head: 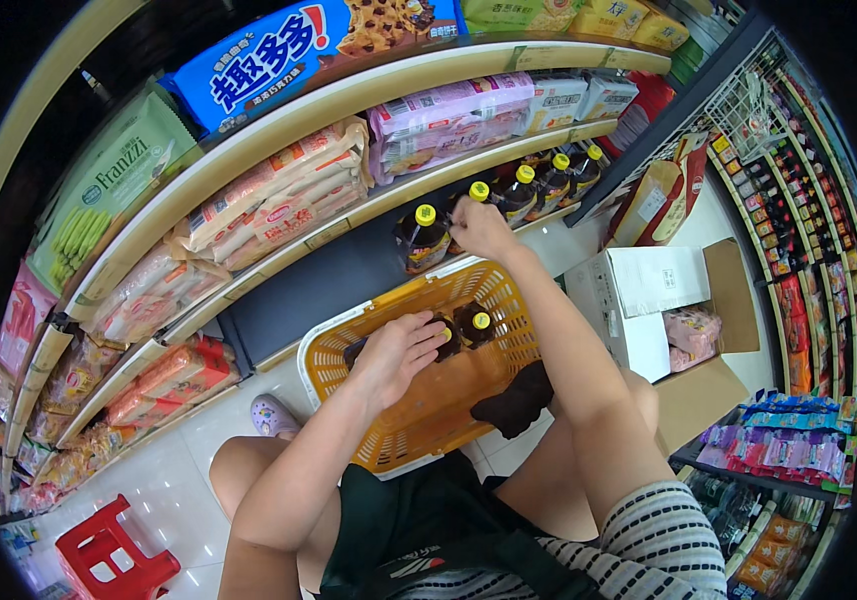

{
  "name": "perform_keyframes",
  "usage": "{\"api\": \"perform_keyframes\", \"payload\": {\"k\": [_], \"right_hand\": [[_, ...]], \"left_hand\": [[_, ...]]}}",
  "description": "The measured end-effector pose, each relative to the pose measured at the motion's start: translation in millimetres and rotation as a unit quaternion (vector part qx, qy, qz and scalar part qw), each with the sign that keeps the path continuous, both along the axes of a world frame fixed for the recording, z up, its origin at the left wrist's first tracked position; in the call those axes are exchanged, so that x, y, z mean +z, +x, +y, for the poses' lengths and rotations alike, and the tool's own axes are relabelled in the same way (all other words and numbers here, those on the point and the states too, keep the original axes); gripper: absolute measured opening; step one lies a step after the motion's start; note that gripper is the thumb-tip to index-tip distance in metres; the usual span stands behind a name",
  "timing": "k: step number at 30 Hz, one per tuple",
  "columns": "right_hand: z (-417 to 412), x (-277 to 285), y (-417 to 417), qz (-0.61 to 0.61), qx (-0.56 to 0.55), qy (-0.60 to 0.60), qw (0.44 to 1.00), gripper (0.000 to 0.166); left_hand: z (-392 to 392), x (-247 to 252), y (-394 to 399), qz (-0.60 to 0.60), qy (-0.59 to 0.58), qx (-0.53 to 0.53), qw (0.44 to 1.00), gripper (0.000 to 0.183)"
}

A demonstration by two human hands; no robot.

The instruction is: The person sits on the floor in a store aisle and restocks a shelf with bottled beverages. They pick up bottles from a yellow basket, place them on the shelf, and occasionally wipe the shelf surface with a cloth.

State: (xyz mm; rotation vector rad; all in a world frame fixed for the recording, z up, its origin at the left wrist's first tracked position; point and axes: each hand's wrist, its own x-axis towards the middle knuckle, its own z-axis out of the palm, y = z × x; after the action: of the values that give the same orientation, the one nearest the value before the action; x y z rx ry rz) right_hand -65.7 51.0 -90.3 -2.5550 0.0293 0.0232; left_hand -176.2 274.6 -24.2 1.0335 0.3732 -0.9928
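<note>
An orange plastic shopping basket [428, 405] with a pale rim lies before me, beside the bottom shelf. Inside it, two dark drink bottles with yellow caps [481, 321] stand near the shelf side. Over them is my left hand [398, 356], fingers extended and spread a little; whether it touches a bottle is unclear. My right hand [482, 227] reaches to the bottom shelf, its fingers at a yellow-capped dark bottle [479, 192]; its grip is partly hidden. Just left of it stands another such bottle [425, 236], with several more in a row to the right. A dark cloth [516, 400] hangs over the basket's near right edge.
Shelves of packaged cakes [286, 202] and biscuits curve above the basket. An open white carton [653, 277] with pink packs stands right, below a red and tan bag [657, 199]. At lower left is a red plastic stool [117, 555]. More stocked shelves line the right side.
</note>
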Motion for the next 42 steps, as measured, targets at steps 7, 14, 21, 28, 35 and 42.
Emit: {"api": "perform_keyframes", "payload": {"k": [7, 14, 21, 28, 35, 42], "right_hand": [[49.0, 6.5, 9.2, 0.009, -0.029, 0.016, 0.999, 0.044], [48.9, -8.8, -20.0, -0.104, -0.042, 0.082, 0.99, 0.026], [45.9, 63.0, -62.5, -0.132, -0.007, 0.114, 0.985, 0.023], [39.9, 147.0, -114.5, -0.056, -0.017, 0.308, 0.949, 0.026], [29.2, 153.2, -144.3, -0.013, -0.012, 0.366, 0.93, 0.022], [23.7, 154.6, -152.5, -0.022, 0.021, 0.337, 0.941, 0.021]], "left_hand": [[9.2, -2.9, 2.4, 0.018, -0.014, 0.032, 0.999, 0.049], [12.3, -5.5, 6.0, 0.034, 0.011, 0.075, 0.997, 0.048], [15.8, -3.1, 7.1, 0.035, 0.047, 0.143, 0.988, 0.055], [21.1, -4.5, 6.1, 0.075, -0.001, 0.177, 0.981, 0.064], [6.0, 4.9, -23.7, 0.082, 0.078, 0.036, 0.993, 0.034], [3.7, 2.4, -30.8, 0.097, 0.091, 0.036, 0.99, 0.026]]}}
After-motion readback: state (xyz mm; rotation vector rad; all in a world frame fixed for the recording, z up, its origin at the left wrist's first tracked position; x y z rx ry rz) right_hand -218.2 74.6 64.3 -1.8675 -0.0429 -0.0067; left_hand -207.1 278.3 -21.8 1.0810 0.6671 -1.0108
